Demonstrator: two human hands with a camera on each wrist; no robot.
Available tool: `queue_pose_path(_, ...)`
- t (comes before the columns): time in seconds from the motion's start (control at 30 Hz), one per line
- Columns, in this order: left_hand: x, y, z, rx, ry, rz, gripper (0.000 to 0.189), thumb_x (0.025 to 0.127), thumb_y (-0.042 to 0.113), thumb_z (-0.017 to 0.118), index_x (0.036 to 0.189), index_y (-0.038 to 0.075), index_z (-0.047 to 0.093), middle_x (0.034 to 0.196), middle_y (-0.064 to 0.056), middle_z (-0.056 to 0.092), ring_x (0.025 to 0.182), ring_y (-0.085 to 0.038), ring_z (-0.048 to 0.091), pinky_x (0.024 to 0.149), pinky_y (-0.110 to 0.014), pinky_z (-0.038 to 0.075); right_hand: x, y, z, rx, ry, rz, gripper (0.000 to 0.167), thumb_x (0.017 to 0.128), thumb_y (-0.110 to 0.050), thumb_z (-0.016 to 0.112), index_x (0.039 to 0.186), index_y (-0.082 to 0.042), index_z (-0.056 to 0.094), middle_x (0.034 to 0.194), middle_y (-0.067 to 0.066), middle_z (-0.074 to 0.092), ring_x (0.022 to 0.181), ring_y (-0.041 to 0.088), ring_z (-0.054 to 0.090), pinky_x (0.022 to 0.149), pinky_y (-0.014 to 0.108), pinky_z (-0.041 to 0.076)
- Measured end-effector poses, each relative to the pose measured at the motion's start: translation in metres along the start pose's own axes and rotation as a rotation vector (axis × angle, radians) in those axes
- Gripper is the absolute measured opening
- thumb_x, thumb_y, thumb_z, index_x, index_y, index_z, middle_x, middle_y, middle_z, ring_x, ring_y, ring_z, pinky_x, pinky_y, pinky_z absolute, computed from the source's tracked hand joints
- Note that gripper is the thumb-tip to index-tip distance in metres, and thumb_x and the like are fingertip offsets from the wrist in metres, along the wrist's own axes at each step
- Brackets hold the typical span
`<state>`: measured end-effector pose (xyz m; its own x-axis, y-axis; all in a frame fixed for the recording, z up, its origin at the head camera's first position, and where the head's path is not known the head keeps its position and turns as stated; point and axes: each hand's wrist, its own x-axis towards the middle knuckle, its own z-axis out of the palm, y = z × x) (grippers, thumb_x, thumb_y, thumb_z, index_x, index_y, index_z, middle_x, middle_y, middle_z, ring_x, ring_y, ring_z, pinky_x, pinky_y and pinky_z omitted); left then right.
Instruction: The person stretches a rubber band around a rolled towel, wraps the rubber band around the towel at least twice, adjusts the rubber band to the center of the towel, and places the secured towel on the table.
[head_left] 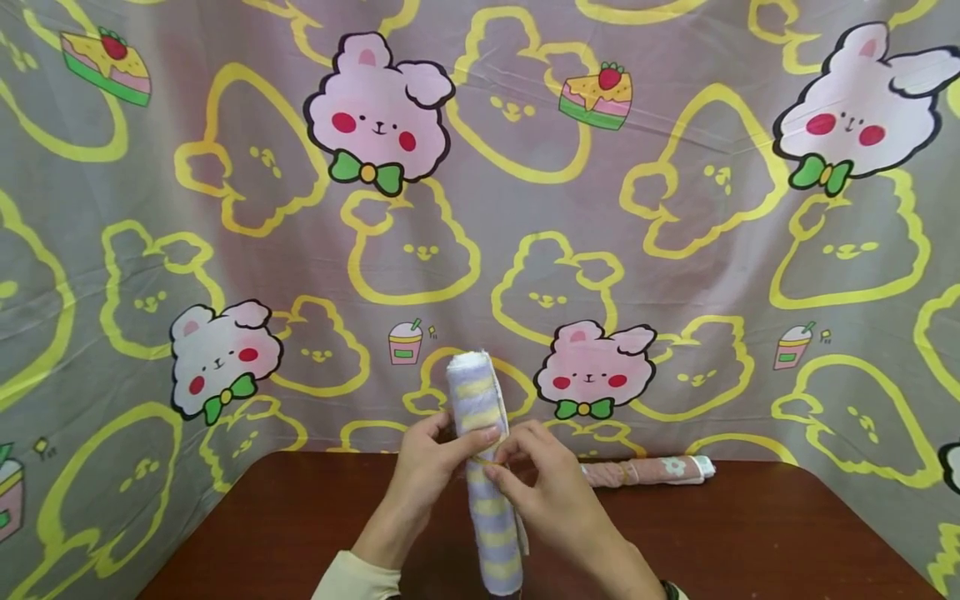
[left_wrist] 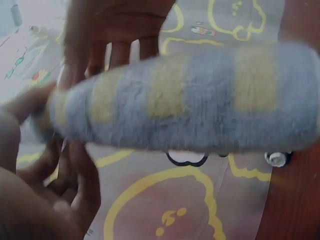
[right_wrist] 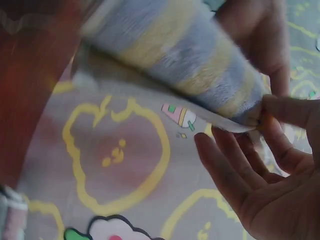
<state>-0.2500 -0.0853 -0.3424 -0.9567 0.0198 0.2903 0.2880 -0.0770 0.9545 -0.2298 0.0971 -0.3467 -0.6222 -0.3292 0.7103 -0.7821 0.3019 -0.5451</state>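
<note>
A rolled towel [head_left: 486,467] with lavender and yellow stripes stands nearly upright over the table, held between both hands. My left hand [head_left: 438,462] wraps its fingers round the roll from the left, thumb on the front. My right hand [head_left: 525,475] pinches the roll's middle from the right, where a thin yellowish band [head_left: 480,457] seems to cross it. In the right wrist view the thumb and forefinger [right_wrist: 267,112] pinch the loose edge of the towel [right_wrist: 180,50] while the other fingers stay spread. The left wrist view shows the towel [left_wrist: 190,95] close up and blurred.
A second rolled towel [head_left: 648,471], pink with a flower print and a band round it, lies on the brown table [head_left: 300,533] at the back right. A cloth backdrop [head_left: 480,208] printed with rabbits hangs behind and around the table.
</note>
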Motion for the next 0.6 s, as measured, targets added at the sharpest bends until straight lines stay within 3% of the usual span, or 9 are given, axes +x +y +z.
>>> queue_pose_path(0.1, 0.003, -0.002, -0.008, -0.037, -0.137, 0.036, 0.038, 0.093, 0.023, 0.079, 0.119, -0.004, 0.071, 0.099, -0.009, 0.073, 0.084, -0.019, 0.068, 0.069, -0.03, 0.056, 0.001, 0.003, -0.007, 0.116, -0.021, 0.007, 0.011, 0.099, -0.009, 0.075, 0.094, -0.014, 0.067, 0.098, -0.002, 0.06, 0.089, 0.014, 0.061, 0.075, 0.031, 0.057)
queue_pose_path(0.23, 0.005, -0.005, -0.02, -0.202, -0.382, 0.052, 0.029, 0.104, 0.018, 0.061, 0.12, -0.006, 0.063, 0.099, -0.007, 0.071, 0.082, -0.014, 0.067, 0.067, -0.026, 0.054, 0.003, 0.006, -0.014, 0.224, -0.062, -0.002, 0.01, 0.105, -0.008, 0.066, 0.096, -0.012, 0.068, 0.097, 0.001, 0.062, 0.092, 0.016, 0.059, 0.077, 0.03, 0.053)
queue_pose_path(0.3, 0.005, -0.006, -0.022, -0.265, -0.447, 0.037, 0.023, 0.107, 0.016, 0.058, 0.118, -0.003, 0.062, 0.099, -0.006, 0.071, 0.08, -0.012, 0.067, 0.066, -0.024, 0.053, 0.003, 0.006, -0.016, 0.261, -0.084, -0.006, 0.012, 0.107, -0.007, 0.062, 0.096, -0.011, 0.067, 0.096, 0.002, 0.061, 0.092, 0.017, 0.057, 0.077, 0.03, 0.051)
queue_pose_path(0.37, 0.005, -0.007, -0.021, -0.274, -0.433, 0.025, 0.018, 0.106, 0.015, 0.061, 0.115, 0.0, 0.063, 0.098, -0.005, 0.071, 0.079, -0.012, 0.067, 0.065, -0.023, 0.052, 0.003, 0.006, -0.016, 0.284, -0.111, -0.003, 0.013, 0.108, -0.007, 0.059, 0.097, -0.01, 0.066, 0.097, 0.003, 0.061, 0.092, 0.017, 0.057, 0.078, 0.03, 0.051)
queue_pose_path(0.43, 0.005, -0.007, -0.017, -0.234, -0.362, 0.019, 0.018, 0.102, 0.014, 0.069, 0.112, 0.0, 0.066, 0.097, -0.005, 0.071, 0.08, -0.013, 0.068, 0.067, -0.024, 0.053, 0.002, 0.006, -0.015, 0.264, -0.121, 0.006, 0.013, 0.108, -0.009, 0.06, 0.096, -0.01, 0.064, 0.094, 0.001, 0.059, 0.09, 0.015, 0.056, 0.076, 0.029, 0.051)
queue_pose_path(0.53, 0.004, -0.005, -0.01, -0.166, -0.245, 0.02, 0.026, 0.096, 0.014, 0.075, 0.114, -0.002, 0.066, 0.098, -0.007, 0.072, 0.086, -0.017, 0.068, 0.073, -0.027, 0.055, 0.002, 0.005, -0.01, 0.215, -0.113, 0.026, 0.012, 0.103, -0.012, 0.069, 0.095, -0.011, 0.06, 0.094, 0.0, 0.057, 0.088, 0.013, 0.057, 0.073, 0.029, 0.053)
queue_pose_path(0.6, 0.002, -0.002, -0.007, -0.13, -0.186, 0.029, 0.032, 0.093, 0.013, 0.077, 0.117, -0.005, 0.064, 0.101, -0.009, 0.072, 0.09, -0.019, 0.068, 0.076, -0.029, 0.055, 0.001, 0.004, -0.006, 0.166, -0.093, 0.022, 0.023, 0.096, -0.015, 0.079, 0.095, -0.012, 0.057, 0.094, 0.001, 0.056, 0.086, 0.012, 0.059, 0.071, 0.029, 0.055)
